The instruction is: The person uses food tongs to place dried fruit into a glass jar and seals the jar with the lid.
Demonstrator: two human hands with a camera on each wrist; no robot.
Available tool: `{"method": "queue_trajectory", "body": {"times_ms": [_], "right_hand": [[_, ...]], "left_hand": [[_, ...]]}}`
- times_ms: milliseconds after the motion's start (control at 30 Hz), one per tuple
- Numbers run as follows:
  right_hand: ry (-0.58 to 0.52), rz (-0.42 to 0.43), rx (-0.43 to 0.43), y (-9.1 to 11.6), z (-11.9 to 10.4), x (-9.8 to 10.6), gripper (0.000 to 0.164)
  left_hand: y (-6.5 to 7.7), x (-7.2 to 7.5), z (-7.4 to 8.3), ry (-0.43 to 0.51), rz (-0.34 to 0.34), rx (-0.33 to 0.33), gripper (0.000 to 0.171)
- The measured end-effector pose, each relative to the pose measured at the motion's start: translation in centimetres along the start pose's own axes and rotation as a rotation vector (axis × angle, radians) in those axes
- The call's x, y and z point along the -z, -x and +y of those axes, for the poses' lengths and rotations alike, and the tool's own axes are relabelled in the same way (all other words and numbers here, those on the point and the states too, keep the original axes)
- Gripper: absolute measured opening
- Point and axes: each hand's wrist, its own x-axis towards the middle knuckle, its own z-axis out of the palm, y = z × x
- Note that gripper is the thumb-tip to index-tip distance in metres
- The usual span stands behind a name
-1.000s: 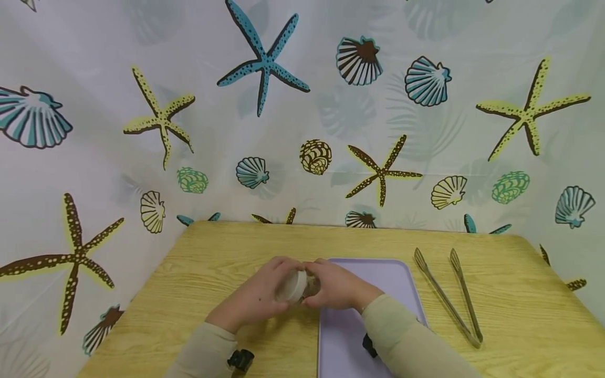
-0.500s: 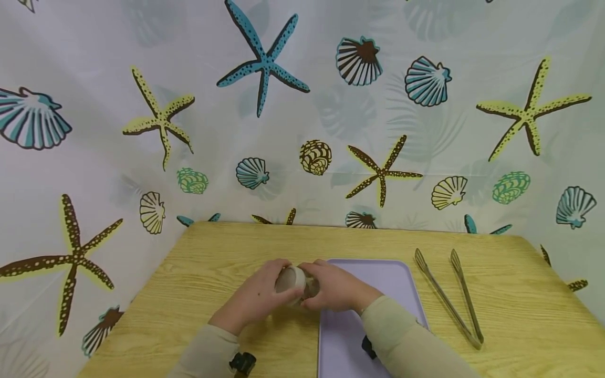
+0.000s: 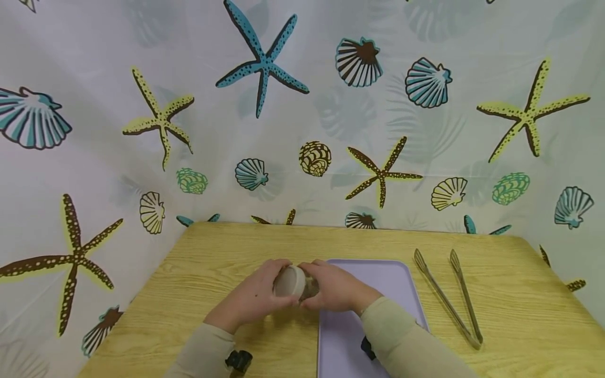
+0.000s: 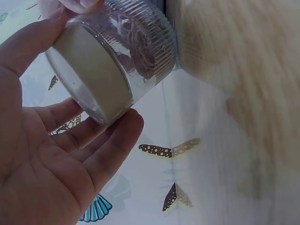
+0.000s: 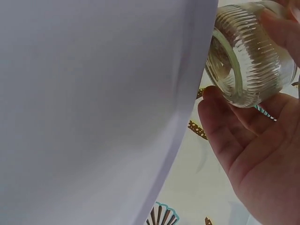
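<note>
A clear ribbed glass jar (image 3: 310, 287) with a pale lid (image 3: 290, 282) is held tilted on its side, lid toward the left. My left hand (image 3: 255, 294) grips the lid by its edge, thumb on one side and fingers on the other, as the left wrist view shows around the lid's band (image 4: 96, 70). My right hand (image 3: 336, 286) holds the glass body, its thumb and fingertips around the ribbed wall (image 5: 248, 51). Part of the jar is hidden behind the right hand in the head view. Inside, the jar's contents cannot be told.
A lavender tray (image 3: 350, 338) lies under the right forearm. Metal tongs (image 3: 449, 302) rest spread on the wooden table (image 3: 212, 262) right of the tray. A curtain with starfish and shells (image 3: 283, 136) surrounds the table at the back and sides.
My left hand's hold on the lid has shifted slightly, and more of the lid's flat face shows. The right hand and the glass body stay nearly in place.
</note>
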Motion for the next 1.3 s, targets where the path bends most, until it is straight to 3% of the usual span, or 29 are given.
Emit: {"method": "queue_trajectory", "body": {"times_ms": [233, 467, 733, 1300], "right_hand": [[0.006, 0.015, 0.041, -0.5, 0.7, 0.3, 0.079], [-0.012, 0.011, 0.020, -0.4, 0.7, 0.1, 0.076], [-0.043, -0.012, -0.031, -0.6, 0.7, -0.2, 0.085], [-0.130, -0.013, -0.062, -0.4, 0.8, -0.7, 0.072]], "left_hand": [[-0.4, 0.3, 0.0, -0.009, -0.012, -0.024, 0.091], [-0.6, 0.1, 0.4, -0.042, -0.009, -0.030, 0.086], [-0.8, 0.0, 0.5, -0.055, 0.003, -0.043, 0.086], [-0.3, -0.6, 0.5, -0.094, -0.013, -0.090, 0.084]]}}
